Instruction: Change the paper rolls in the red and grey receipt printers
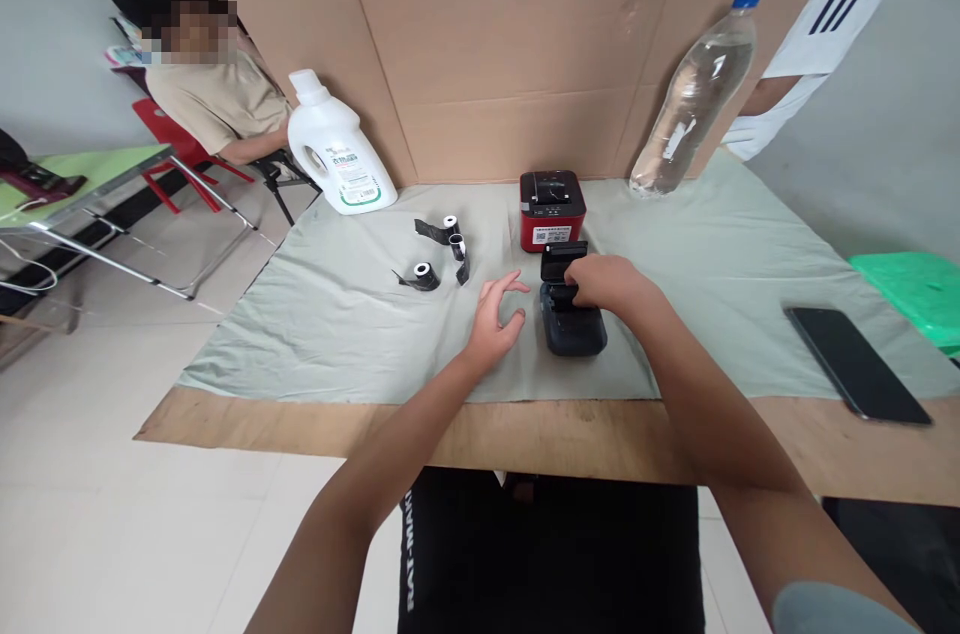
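Observation:
A small black label printer (573, 326) lies on the cloth with its lid (564, 260) raised. My right hand (609, 282) is curled at its compartment, fingers bent between lid and body; whatever the fingertips hold is hidden. Just left of the printer, my left hand (495, 322) hovers near the cloth with fingers spread and nothing in them. Three small rolls with black tails lie further left: a back roll (450, 225), a middle roll (457, 246) and a front roll (424, 275). Behind the black printer stands a red and black printer (553, 212) with a white label.
A cardboard panel (517, 44) rises along the back edge. A white detergent bottle (345, 154) and a clear bottle with a blue cap (694, 104) lean at its sides. A phone (855, 364) rests at right, near a green stool (911, 299). People sit beyond the panel.

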Available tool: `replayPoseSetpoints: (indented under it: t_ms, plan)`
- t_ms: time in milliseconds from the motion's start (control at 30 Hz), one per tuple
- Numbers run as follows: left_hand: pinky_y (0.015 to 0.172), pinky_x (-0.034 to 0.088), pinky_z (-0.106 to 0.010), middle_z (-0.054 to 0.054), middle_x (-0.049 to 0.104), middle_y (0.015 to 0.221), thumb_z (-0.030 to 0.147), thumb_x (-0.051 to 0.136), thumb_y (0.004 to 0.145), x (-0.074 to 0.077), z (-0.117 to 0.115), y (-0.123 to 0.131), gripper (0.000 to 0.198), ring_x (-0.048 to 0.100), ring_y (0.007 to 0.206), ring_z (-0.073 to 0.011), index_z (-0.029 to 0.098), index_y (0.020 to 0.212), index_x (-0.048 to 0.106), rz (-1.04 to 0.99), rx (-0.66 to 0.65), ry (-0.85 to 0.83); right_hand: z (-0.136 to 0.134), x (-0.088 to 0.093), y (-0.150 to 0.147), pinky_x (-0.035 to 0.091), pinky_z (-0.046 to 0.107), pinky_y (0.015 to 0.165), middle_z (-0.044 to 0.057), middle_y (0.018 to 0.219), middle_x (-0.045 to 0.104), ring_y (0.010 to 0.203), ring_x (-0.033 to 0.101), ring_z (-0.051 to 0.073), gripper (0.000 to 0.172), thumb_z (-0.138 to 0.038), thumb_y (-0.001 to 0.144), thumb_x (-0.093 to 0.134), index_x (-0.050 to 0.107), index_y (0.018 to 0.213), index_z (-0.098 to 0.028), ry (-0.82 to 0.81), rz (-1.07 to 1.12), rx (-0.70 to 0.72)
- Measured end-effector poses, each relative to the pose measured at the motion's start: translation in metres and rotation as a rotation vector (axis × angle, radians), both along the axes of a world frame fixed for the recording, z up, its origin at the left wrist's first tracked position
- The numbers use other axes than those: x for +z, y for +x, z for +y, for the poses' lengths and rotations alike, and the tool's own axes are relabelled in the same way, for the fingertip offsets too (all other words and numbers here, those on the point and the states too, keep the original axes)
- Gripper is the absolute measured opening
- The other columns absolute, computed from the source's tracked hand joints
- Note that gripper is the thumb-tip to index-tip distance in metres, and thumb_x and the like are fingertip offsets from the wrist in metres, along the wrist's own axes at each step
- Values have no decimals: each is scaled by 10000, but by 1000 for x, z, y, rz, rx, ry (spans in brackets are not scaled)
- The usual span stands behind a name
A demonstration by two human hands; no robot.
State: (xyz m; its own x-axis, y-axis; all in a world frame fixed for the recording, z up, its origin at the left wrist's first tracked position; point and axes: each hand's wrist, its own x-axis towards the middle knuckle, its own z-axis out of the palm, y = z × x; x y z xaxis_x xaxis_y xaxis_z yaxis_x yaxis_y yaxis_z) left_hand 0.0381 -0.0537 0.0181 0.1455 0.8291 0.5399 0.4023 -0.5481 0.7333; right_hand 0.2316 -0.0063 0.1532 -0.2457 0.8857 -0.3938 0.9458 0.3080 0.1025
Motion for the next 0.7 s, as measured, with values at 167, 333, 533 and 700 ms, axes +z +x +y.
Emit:
replayPoseSetpoints:
  t_ms: [167,333,533,700]
  plan:
    - [1089,434,-468,-91,723,1269,178,559,893,-2,2,2,607,603,1201,-259,220,1493,485,16,-92,-29,-3,0,-6,549,377,836,206,1291,733,1174,719,338,434,-55,884,560,764,1253,-159,-54,-36,-38]
    - [1094,426,-481,-98,705,1355,186,581,896,-3,2,5,663,600,1228,-280,252,1543,455,126,-215,-36,-4,-1,-3,534,375,848,193,1289,739,1180,715,339,432,-73,917,522,754,1268,-168,-30,-10,-28]
    - [1033,478,-421,-112,720,1289,352,565,1015,3,3,4,489,650,1107,-227,227,1486,521,9,-140,-41,-18,18,15,486,339,746,142,1276,706,1067,709,304,354,-129,885,609,757,1193,-219,174,166,70]
    - [946,509,-388,-119,748,1230,581,558,1015,11,4,-5,553,690,1021,-221,219,1431,593,-139,-68,-36,-34,23,10,405,315,673,86,1070,717,925,666,248,147,-172,908,625,693,1031,-216,227,427,246]
